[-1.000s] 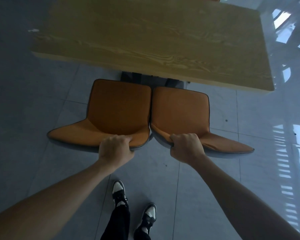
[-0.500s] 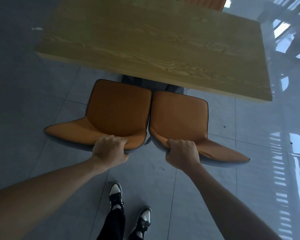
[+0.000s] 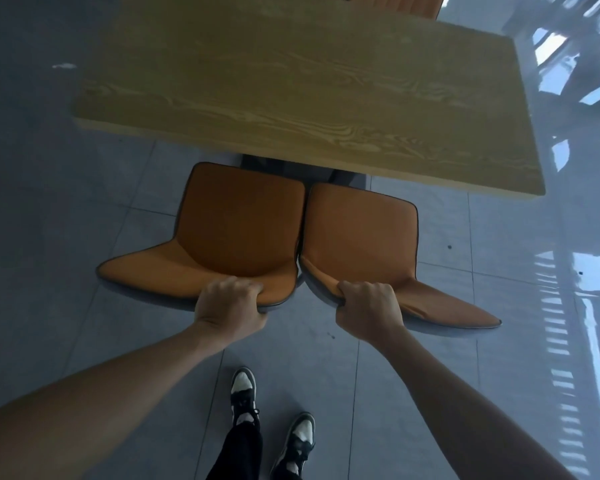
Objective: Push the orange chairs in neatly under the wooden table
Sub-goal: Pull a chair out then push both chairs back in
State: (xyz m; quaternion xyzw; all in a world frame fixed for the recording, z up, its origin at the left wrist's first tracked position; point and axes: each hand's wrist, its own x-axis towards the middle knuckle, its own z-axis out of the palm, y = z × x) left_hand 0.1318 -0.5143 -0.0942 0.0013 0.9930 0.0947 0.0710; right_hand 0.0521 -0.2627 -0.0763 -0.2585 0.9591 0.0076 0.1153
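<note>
Two orange chairs gripped by their backrests at the near edge of the wooden table.

The person's left hand [image 3: 230,303] is curled tight over the top rim of the left orange chair [image 3: 238,233], and the right hand [image 3: 368,310] is clenched the same way on the right orange chair [image 3: 361,237]. The two seats stand side by side, their inner edges touching or nearly so, both facing the wooden table [image 3: 291,98]. Their front edges sit just under the table's near edge, by its dark base [image 3: 291,168]; most of each seat is out in the open over the grey tiled floor [image 3: 84,209]. Another orange chair back [image 3: 406,3] shows beyond the table's far side. Black-and-white sneakers [image 3: 243,393] stand behind the chairs.
</note>
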